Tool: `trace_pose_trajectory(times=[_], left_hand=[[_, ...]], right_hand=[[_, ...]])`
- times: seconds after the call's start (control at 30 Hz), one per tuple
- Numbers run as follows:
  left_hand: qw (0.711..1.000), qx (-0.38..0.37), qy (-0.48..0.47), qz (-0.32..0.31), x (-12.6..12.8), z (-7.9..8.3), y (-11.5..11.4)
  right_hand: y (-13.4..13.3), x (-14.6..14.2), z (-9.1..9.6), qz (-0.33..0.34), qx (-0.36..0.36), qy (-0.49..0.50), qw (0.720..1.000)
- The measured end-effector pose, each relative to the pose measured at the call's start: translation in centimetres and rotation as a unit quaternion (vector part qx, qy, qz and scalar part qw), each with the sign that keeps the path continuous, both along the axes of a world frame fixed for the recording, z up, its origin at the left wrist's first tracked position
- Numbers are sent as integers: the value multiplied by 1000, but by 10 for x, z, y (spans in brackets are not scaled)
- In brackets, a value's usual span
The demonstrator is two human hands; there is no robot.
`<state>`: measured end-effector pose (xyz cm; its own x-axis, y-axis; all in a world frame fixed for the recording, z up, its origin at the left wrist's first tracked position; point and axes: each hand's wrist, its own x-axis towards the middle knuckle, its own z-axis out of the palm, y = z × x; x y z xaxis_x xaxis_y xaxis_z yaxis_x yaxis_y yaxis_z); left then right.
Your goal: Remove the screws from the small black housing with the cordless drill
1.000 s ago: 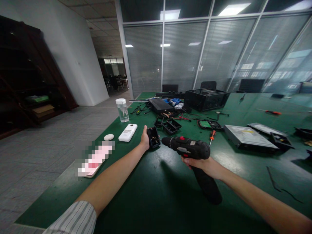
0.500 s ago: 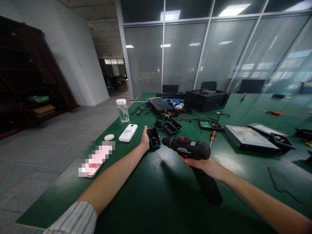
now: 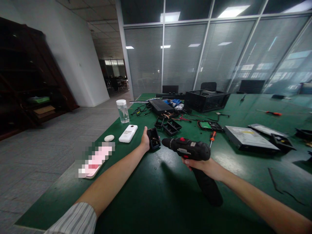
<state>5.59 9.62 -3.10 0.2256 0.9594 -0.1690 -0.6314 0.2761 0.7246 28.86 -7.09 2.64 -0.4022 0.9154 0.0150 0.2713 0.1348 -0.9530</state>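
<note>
Head view: right grip wrapped round drill, its silver label illegible; left grip closed on black box.

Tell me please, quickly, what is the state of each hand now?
Left hand: closed around a small black open-topped box.
Right hand: closed around the grip of a black cordless drill.

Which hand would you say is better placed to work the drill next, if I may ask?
Probably the right hand: it grips the drill by its handle, nose pointing toward the small black box, which occupies the left hand.
</note>
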Motion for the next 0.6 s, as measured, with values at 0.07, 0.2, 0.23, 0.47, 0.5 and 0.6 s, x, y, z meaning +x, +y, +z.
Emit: trace_pose_trajectory(times=[0.07, 0.2, 0.23, 0.47, 0.5, 0.6], left_hand=[[1000, 6, 3, 1, 0, 0, 0], [1000, -2, -3, 6, 0, 1, 0], [1000, -5, -3, 7, 0, 1, 0], [1000, 2, 8, 4, 0, 0, 0], [1000, 4, 8, 4, 0, -1, 0], [1000, 5, 6, 7, 0, -1, 1]], right_hand=[[0, 0, 1, 3, 1, 1, 1000], [1, 0, 0, 5, -8, -1, 1000], [1, 0, -1, 5, -9, 0, 1000], [2, 0, -1, 18, 1, -2, 1000], [2, 0, -1, 16, 0, 0, 1000], [1, 0, 0, 6, -3, 0, 1000]])
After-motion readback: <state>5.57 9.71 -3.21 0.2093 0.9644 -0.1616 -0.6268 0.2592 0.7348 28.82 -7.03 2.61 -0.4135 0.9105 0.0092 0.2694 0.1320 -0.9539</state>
